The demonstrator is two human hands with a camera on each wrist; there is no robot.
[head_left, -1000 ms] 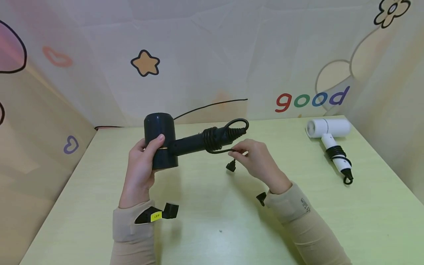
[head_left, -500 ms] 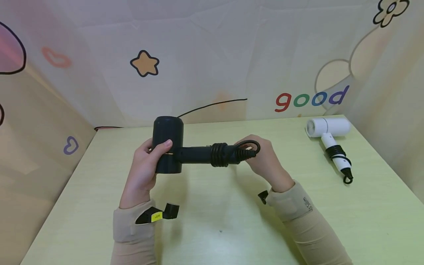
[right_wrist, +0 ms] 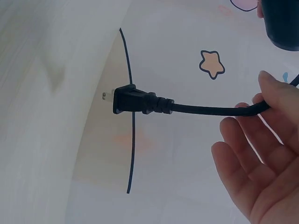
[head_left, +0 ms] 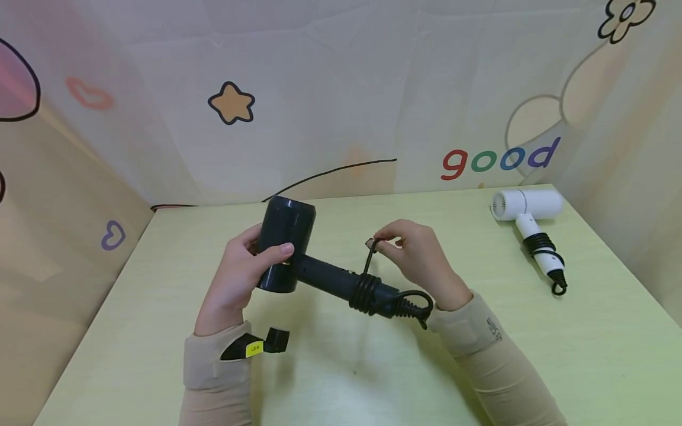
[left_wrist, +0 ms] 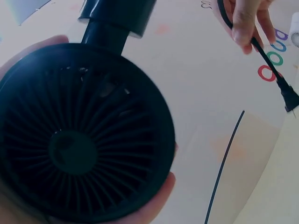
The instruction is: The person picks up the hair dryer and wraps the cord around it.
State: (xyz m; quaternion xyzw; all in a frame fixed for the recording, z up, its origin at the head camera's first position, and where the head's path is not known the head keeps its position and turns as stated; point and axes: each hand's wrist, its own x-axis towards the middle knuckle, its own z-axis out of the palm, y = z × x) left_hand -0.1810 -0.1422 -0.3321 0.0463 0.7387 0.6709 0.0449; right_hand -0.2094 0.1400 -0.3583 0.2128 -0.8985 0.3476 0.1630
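My left hand (head_left: 240, 269) grips the barrel of a dark hair dryer (head_left: 290, 236) and holds it above the table, thumb across the front. Its handle slants down to the right, with a black cord (head_left: 364, 293) wound round it in several coils and a loop at its end. Between thumb and forefinger, my right hand (head_left: 418, 254) pinches the cord's free length above the handle. In the right wrist view the two-pin plug (right_wrist: 131, 99) sticks out beyond the fingers. Close in the left wrist view is the dryer's round, finned grille (left_wrist: 74, 151).
A white hair dryer (head_left: 527, 205), its black cord wrapped on the handle, lies at the table's right rear. The pale table (head_left: 330, 378) meets a printed cloth backdrop (head_left: 330, 89) behind and at the sides.
The dryer has shifted right, and its handle has swung from tilting up to tilting down. My right hand stays in about the same place, now with the cord drawn upward from the coils.
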